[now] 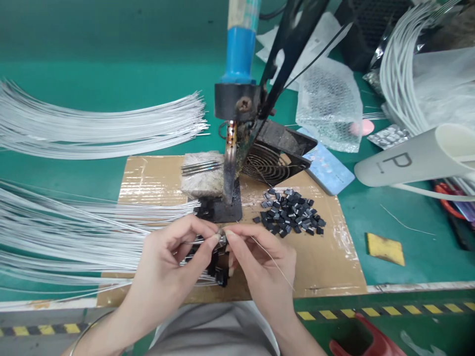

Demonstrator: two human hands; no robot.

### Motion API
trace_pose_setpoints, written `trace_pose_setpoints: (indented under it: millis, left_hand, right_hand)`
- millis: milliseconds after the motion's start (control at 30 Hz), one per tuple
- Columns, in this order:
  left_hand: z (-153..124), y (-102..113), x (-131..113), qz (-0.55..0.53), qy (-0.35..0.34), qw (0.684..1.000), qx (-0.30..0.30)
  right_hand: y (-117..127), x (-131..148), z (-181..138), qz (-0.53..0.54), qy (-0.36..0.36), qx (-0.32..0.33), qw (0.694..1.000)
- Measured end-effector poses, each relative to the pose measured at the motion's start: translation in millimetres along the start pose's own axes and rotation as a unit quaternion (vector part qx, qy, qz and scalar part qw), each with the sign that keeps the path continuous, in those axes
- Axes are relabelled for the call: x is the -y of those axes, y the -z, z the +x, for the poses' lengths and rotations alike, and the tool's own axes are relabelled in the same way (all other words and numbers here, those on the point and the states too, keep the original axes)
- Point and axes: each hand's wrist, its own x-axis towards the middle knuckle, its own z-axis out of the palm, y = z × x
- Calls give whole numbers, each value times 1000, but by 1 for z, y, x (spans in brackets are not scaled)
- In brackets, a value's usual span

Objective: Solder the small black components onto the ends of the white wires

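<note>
Fanning in from the left, 2 bundles of white wires reach toward the cardboard sheet [334, 267] on the green table [111, 74]. The upper bundle [92, 123] ends just beyond the sheet's far-left corner, and the lower bundle [74, 232] crosses its left edge.

Over the sheet's near half, the left hand [174, 257] and right hand [260, 257] meet fingertip to fingertip. The left grip is pressed together, thumb and forefinger pinching a small part [221, 237]. The right grip is closed on the same part from the other side. It is held just above the sheet, near its middle. Wire ends with black pieces on them lie under the left palm. A thin wire [274, 264] runs from the pinch across the back of the right hand toward the sheet's near edge.

At the sheet's far middle a soldering iron [230, 163] hangs tip-down in a stand, with a grey block [202, 180] just to its left and a small fan [267, 163] tilted to its right. A pile of black parts [291, 212] lies on the right half of the sheet.

Beyond the far-right corner lie a blue card [328, 168] and a bubble-wrap bag [330, 104]. Off the right edge are a yellow scrap [385, 248] and a white tube [415, 158].
</note>
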Motion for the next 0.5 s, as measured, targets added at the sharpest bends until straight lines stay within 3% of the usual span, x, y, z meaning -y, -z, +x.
trace_pose_setpoints:
  millis: [133, 300, 500]
  left_hand:
    - [3, -2, -3, 19, 22, 1000, -9]
    - [12, 0, -2, 53, 10, 998, 17]
    - [18, -1, -3, 67, -4, 998, 2]
  right_hand:
    - [9, 3, -1, -109, 63, 34, 991]
    - [17, 0, -4, -152, 114, 35, 981]
    - [21, 5, -1, -199, 141, 48, 969]
